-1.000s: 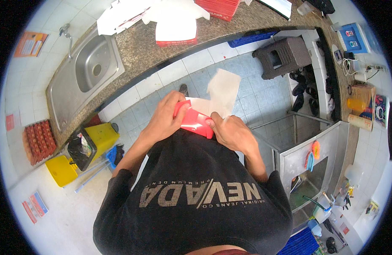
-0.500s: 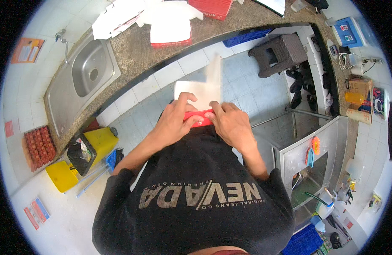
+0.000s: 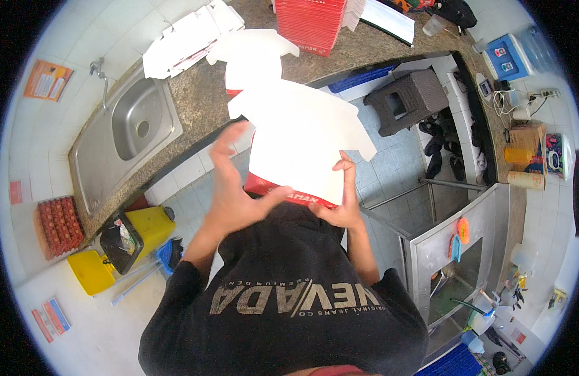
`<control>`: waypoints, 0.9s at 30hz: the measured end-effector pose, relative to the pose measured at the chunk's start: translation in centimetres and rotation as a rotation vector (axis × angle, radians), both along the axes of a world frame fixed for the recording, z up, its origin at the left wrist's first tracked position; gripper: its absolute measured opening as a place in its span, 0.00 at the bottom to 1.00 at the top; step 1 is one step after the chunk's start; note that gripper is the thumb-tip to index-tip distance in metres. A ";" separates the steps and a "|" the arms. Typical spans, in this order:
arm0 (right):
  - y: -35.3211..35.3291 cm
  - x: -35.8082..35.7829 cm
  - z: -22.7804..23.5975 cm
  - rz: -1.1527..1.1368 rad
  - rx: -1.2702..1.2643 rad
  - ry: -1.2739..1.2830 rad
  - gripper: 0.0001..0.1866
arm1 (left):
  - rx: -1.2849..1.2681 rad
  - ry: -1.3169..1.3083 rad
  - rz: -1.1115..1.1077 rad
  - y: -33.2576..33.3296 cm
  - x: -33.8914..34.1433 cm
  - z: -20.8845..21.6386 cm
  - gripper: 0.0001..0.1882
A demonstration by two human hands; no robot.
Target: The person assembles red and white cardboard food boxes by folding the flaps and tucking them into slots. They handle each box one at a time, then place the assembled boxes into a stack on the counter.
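Splaying our left hand (image 3: 236, 199), thumb on the red edge (image 3: 262, 186), we clamp the carton (image 3: 295, 150) in our right hand (image 3: 341, 210); flaps (image 3: 363, 143) point away, widest span crosswise.

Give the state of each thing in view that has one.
Held carton: flaps spread, white face up
Left grip: open, thumb at held carton's red edge
Right grip: closed on held carton's lower right corner
Counter carton: flaps spread, white face up
Red cartons: stacked
White cartons: piled, overlapping
Yellow bin: uncovered, contents showing

The counter (image 3: 198, 103) (speckled brown) bears stacked red cartons (image 3: 308, 26) and white cartons (image 3: 192, 41).
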State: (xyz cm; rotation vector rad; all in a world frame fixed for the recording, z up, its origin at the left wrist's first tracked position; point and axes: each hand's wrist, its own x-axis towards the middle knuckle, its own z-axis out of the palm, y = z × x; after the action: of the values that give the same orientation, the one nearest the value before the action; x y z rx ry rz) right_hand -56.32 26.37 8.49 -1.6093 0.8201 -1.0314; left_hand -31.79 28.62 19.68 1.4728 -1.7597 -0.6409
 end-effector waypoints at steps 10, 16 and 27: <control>-1.7 -0.4 3.5 0.146 -0.244 0.385 0.43 | -0.049 -0.141 -0.354 0.2 2.5 -5.9 0.54; -3.5 0.8 2.6 0.163 -0.022 0.057 0.56 | -0.007 0.317 -0.277 -0.8 3.7 -5.5 0.57; -8.0 6.9 0.2 0.028 0.623 -0.368 0.32 | 0.489 0.714 0.170 -5.3 9.1 -8.0 0.33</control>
State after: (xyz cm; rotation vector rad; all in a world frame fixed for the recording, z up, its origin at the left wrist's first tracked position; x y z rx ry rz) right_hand -49.37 18.37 8.65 -0.8706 0.7622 -0.8965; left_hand -22.66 23.35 11.66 1.4226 -0.9517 -1.3706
